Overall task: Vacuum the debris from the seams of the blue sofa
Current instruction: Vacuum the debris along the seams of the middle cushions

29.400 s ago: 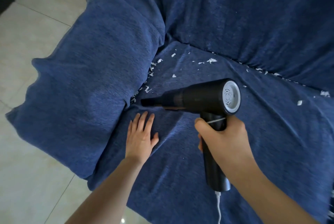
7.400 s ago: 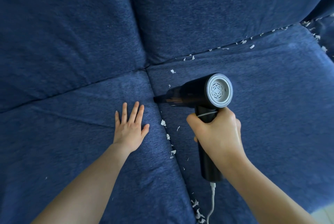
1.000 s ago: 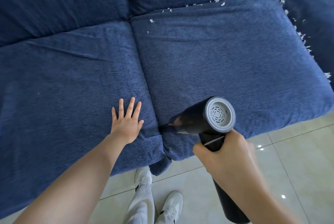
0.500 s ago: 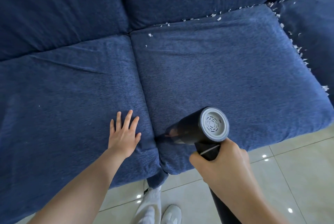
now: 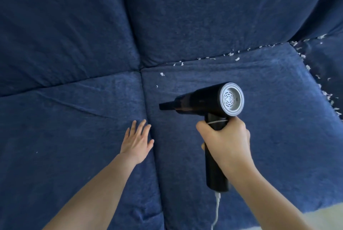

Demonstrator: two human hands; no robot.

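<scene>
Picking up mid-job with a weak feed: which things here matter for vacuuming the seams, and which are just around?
For the job:
handheld vacuum, gripped by the right hand
white debris along the back seam
blue sofa
left hand, flat on the seat

Just around:
white cord
pale floor

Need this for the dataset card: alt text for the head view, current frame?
A right hand grips a black handheld vacuum, nozzle pointing left toward the seam between two blue sofa seat cushions, while the left hand lies flat beside that seam. White debris dots the back and right-side seams.
</scene>
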